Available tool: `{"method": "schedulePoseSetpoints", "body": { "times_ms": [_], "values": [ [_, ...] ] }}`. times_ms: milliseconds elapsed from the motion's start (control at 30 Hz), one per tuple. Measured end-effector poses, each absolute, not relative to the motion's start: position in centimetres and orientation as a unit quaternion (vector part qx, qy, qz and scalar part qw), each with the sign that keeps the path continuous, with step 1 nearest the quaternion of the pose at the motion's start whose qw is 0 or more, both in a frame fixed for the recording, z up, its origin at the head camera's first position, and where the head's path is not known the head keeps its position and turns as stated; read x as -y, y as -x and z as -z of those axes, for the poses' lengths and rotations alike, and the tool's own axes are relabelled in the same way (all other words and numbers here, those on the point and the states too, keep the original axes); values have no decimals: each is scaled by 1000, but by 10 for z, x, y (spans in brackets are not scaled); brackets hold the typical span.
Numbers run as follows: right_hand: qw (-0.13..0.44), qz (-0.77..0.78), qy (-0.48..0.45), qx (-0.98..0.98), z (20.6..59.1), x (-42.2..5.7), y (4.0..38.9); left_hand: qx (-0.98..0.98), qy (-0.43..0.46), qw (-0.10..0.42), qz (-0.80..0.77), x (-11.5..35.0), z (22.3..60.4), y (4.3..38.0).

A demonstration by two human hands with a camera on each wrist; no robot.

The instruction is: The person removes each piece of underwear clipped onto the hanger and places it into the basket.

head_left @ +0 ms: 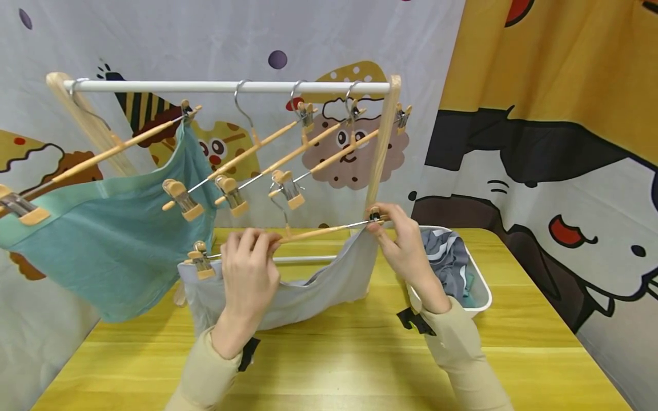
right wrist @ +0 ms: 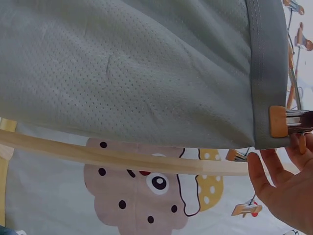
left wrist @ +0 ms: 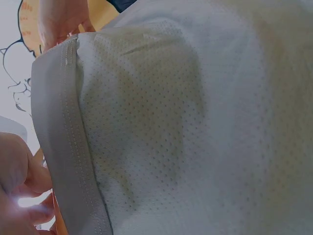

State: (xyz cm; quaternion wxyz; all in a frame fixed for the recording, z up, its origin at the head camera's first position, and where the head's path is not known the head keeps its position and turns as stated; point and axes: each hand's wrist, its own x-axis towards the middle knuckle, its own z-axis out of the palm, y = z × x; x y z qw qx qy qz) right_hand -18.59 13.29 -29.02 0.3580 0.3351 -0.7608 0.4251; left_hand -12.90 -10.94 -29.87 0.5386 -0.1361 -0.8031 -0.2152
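Note:
A light grey garment [head_left: 308, 308] with a wide waistband [left wrist: 58, 112] hangs by its two ends from a wooden clip hanger [head_left: 321, 232]. My left hand [head_left: 249, 274] grips the hanger's bar left of its hook, fingers curled over the wood. At the bar's left end, a clip [head_left: 202, 261] bites the waistband. My right hand [head_left: 403, 245] pinches the clip [right wrist: 279, 121] at the other end, which sits on the waistband's corner in the right wrist view. The hanger's metal hook [head_left: 280, 205] is below the rack's rod, and the fabric sags between the clips.
A rack with a white rod [head_left: 205, 87] stands behind, carrying several clip hangers. From the leftmost hangs a teal garment [head_left: 118, 228]. Right of the rack, a white basket [head_left: 480, 291] holds grey and teal clothes [head_left: 446, 257] on the wooden table [head_left: 334, 365].

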Motion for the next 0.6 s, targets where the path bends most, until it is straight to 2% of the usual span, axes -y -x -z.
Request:
{"method": "schedulePoseSetpoints", "body": {
  "times_ms": [167, 600],
  "values": [
    [352, -461, -336, 742, 288, -136, 183, 794, 146, 545, 226, 108, 296, 125],
    [239, -589, -359, 683, 288, -142, 177, 798, 164, 532, 229, 106, 296, 121]
  ]
}}
